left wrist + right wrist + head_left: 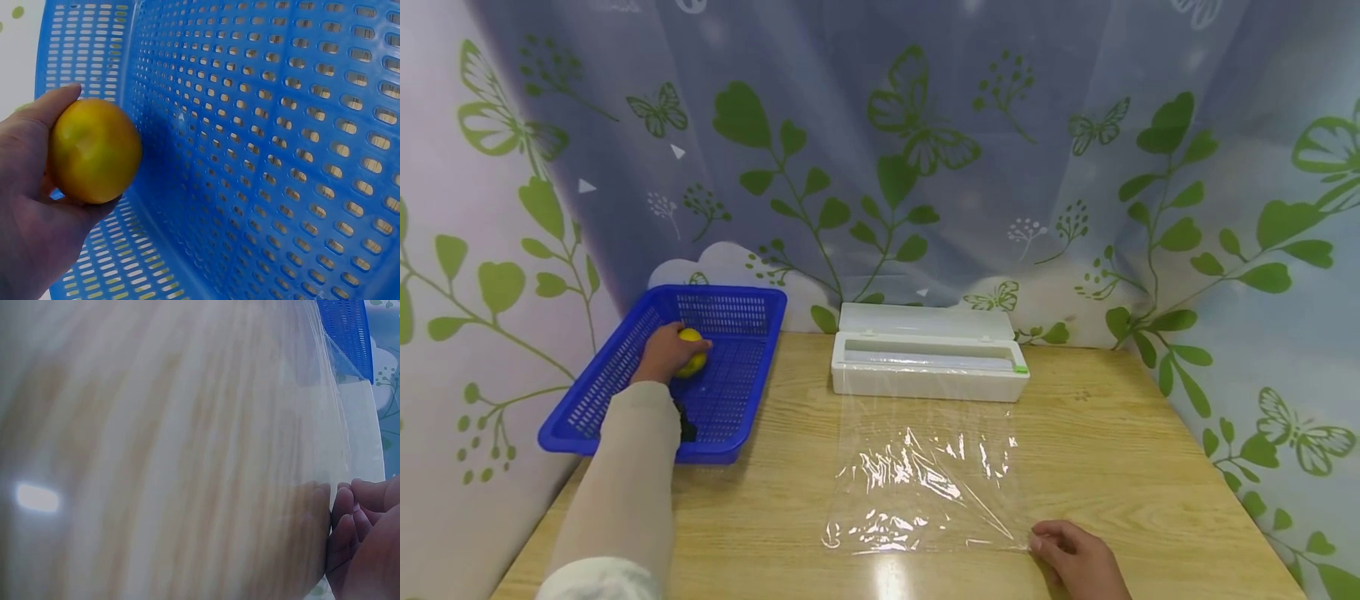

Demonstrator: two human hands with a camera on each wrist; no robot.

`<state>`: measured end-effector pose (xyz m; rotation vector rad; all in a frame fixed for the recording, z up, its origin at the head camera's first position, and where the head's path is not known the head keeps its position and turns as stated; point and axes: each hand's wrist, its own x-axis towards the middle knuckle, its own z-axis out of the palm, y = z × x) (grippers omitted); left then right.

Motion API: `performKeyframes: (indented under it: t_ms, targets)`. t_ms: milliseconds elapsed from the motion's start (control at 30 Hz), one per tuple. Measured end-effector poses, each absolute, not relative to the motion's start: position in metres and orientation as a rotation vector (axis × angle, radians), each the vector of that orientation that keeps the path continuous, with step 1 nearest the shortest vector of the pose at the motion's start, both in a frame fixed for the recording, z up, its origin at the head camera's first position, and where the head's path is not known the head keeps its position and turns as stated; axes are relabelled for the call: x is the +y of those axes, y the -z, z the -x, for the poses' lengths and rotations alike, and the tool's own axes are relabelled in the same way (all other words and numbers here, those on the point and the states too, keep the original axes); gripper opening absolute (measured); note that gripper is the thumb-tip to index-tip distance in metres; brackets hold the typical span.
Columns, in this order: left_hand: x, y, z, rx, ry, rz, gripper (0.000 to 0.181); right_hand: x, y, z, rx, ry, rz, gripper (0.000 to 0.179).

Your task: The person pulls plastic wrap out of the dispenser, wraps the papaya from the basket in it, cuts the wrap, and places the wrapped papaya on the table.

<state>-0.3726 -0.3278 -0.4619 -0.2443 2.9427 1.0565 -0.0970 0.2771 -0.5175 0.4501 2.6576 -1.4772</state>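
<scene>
Inside the blue basket [722, 392], my left hand [668, 352] grips a round orange-yellow fruit [95, 151]; thumb and fingers curl about its sides. The same fruit [691, 353] shows partly behind the fingers in the head view. At the front right, my right hand [1078, 558] pinches the corner of a sheet of clear cling film [925, 483] between thumb and fingers. The film stretches over the table from a white dispenser box [931, 383], whose lid [925, 321] stands raised. In the right wrist view, the right hand [359, 528] is at the right edge.
A dark item [685, 423] lies in the near part of the basket, half hidden by the left sleeve [632, 467]. Under everything is a wooden table [1120, 450]. A leaf-patterned curtain [850, 167] hangs along its back and sides.
</scene>
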Motion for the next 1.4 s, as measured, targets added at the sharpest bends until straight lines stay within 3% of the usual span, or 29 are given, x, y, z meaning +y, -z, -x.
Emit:
performKeyframes:
  t_ms: [800, 1133, 1400]
  targets:
    - [-0.284, 0.434, 0.377, 3.051, -0.972, -0.108, 0.074, 0.279, 0.521, 0.094, 2.66, 1.464, -0.457, 0.018]
    - [-0.265, 0.393, 0.363, 3.07, -1.054, -0.261, 0.074, 0.279, 0.522, 0.094, 2.653, 1.476, -0.46, 0.015]
    - [-0.247, 0.354, 0.331, 3.062, -1.151, -0.346, 0.079, 0.279, 0.519, 0.095, 2.65, 1.477, -0.442, 0.016]
